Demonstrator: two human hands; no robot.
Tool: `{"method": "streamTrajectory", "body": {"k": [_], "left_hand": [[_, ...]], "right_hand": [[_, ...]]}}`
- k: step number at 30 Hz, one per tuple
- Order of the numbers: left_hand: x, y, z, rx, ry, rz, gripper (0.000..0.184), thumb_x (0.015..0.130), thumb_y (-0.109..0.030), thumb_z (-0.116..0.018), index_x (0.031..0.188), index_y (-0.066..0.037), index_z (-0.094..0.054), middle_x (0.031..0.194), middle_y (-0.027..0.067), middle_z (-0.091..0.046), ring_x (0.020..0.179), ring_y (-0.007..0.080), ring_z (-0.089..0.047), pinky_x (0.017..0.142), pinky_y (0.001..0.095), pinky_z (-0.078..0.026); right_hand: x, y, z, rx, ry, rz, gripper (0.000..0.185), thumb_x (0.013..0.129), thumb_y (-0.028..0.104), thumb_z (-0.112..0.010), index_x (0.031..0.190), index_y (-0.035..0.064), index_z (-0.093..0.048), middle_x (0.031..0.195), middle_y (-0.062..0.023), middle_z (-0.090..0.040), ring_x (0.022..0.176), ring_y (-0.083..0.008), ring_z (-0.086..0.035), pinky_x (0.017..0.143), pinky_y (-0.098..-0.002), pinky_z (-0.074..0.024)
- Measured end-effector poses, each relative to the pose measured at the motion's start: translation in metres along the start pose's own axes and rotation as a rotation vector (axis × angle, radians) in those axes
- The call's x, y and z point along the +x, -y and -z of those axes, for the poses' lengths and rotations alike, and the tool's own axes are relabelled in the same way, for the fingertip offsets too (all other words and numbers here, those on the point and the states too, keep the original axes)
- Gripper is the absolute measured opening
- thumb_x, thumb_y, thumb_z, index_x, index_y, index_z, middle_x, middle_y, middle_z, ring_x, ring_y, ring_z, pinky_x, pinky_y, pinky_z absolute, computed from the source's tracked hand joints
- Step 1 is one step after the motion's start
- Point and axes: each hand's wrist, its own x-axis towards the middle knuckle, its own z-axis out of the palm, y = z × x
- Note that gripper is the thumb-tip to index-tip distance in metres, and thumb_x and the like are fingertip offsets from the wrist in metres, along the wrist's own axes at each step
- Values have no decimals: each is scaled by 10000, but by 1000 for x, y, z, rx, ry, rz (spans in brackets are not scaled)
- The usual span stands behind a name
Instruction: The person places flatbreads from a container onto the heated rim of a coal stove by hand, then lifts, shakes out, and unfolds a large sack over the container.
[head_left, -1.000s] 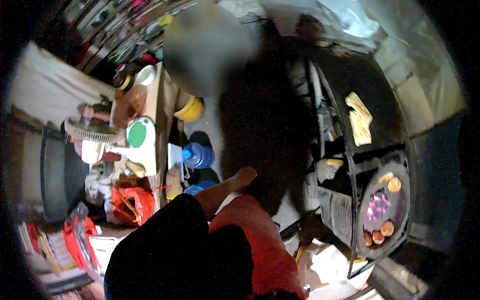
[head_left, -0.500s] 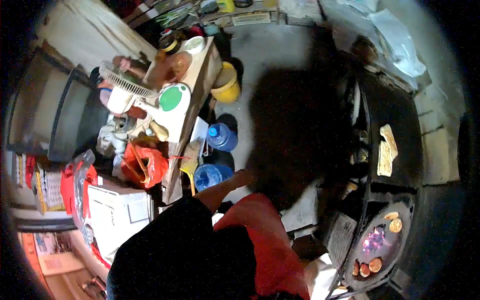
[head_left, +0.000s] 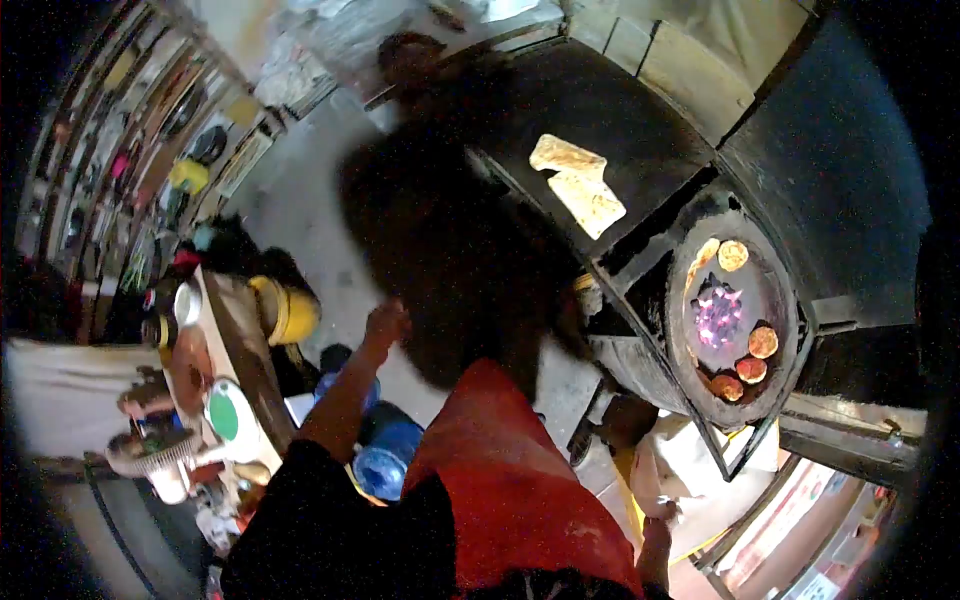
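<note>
My left hand (head_left: 388, 325) is held out over the floor at the left of the body, its fingers curled together in a loose fist with nothing visible in them. At the lower right, my right hand (head_left: 658, 508) hangs low beside a white sack or cloth (head_left: 690, 455). Its fingers are small and blurred, so their hold is unclear. Ahead and to the right, an oval hearth pan (head_left: 680, 352) holds glowing embers (head_left: 719, 315), with several browned round breads (head_left: 763, 342) around them. Pieces of flatbread (head_left: 587, 203) lie on the dark flat top (head_left: 640, 105) beside it.
On the left, a cluttered table (head_left: 245, 330) carries a fan (head_left: 150, 455) and a green-and-white round item (head_left: 222, 412). A yellow bucket (head_left: 292, 312) and a blue tub (head_left: 385, 462) stand on the floor beside it. Loaded shelves (head_left: 150, 130) line the back left.
The view has swung right, bringing the hearth and flatbread nearer the middle and the table to the lower left. My right hand has come into view; my left arm still extends forward.
</note>
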Motion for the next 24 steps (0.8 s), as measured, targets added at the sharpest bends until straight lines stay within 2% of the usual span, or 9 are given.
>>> {"method": "streamTrajectory", "body": {"k": [1, 3, 9, 12, 15, 17, 20, 21, 24], "left_hand": [[14, -49, -48, 344, -240, -66, 263, 896, -377, -624, 999, -135, -631, 921, 26, -636, 724, 145, -580, 549, 282, -442], [86, -120, -83, 377, -131, -141, 342, 890, -433, -622, 1037, -124, -620, 944, 22, -625, 733, 142, -577, 572, 283, -446], [304, -277, -174, 787, -20, -386, 456, 896, -492, -582, 1139, -106, -599, 1013, 45, -622, 921, 189, -587, 753, 347, -480], [448, -326, -172, 1190, -32, -846, 485, 915, -417, -582, 1188, -16, -593, 1199, 143, -615, 1117, 287, -560, 929, 365, -443], [607, -372, -142, 1106, 116, -648, 552, 928, -382, -594, 1333, -23, -486, 1277, 122, -575, 1162, 289, -526, 970, 381, -420], [623, -395, -198, 1160, 63, -856, 610, 920, -438, -594, 1360, -32, -476, 1328, 134, -539, 1213, 318, -500, 1018, 400, -395], [650, -406, -241, 1542, -30, -902, 563, 938, -354, -560, 1398, -61, -421, 1339, 157, -526, 1214, 344, -499, 1016, 410, -405], [660, -406, -247, 1731, -54, -849, 552, 944, -327, -548, 1411, -71, -402, 1343, 165, -521, 1215, 353, -499, 1015, 413, -409], [699, -411, -246, 2263, -62, -603, 534, 962, -243, -514, 1449, -99, -347, 1354, 188, -508, 1216, 379, -499, 1013, 423, -419]], "right_hand": [[-34, 15, -23, 233, -107, -84, 211, 901, 239, -576, 1042, 85, -551, 862, -50, -563, 776, -189, -543, 696, -266, -459], [100, -65, 80, 128, 121, -44, 499, 915, 380, -551, 1342, 150, -435, 1370, -24, -463, 1232, -235, -448, 1012, -440, -354], [-11, -19, 2, 67, -257, 27, 441, 892, 349, -585, 1266, 140, -480, 1239, -20, -492, 1116, -218, -466, 904, -417, -393], [-22, -10, 3, 77, -332, 68, 411, 881, 333, -602, 1227, 135, -502, 1174, -18, -507, 1057, -209, -476, 850, -405, -413], [-48, -11, 10, 91, -421, 87, 382, 869, 317, -618, 1189, 130, -525, 1109, -16, -521, 999, -201, -485, 796, -393, -433], [-54, -23, 27, 108, -479, 86, 363, 862, 307, -630, 1164, 126, -540, 1065, -15, -531, 960, -195, -491, 760, -385, -446], [-63, -61, 62, 135, -533, 74, 334, 850, 291, -647, 1125, 121, -563, 1000, -13, -546, 901, -187, -500, 706, -373, -466], [-60, -65, 64, 150, -540, 110, 239, 800, 170, -693, 1003, 87, -599, 764, -17, -556, 608, -166, -538, 522, -323, -464], [-106, -25, -18, 203, -597, 201, 243, 775, 69, -673, 1002, 53, -587, 783, -39, -592, 632, -187, -590, 538, -334, -492]]}}
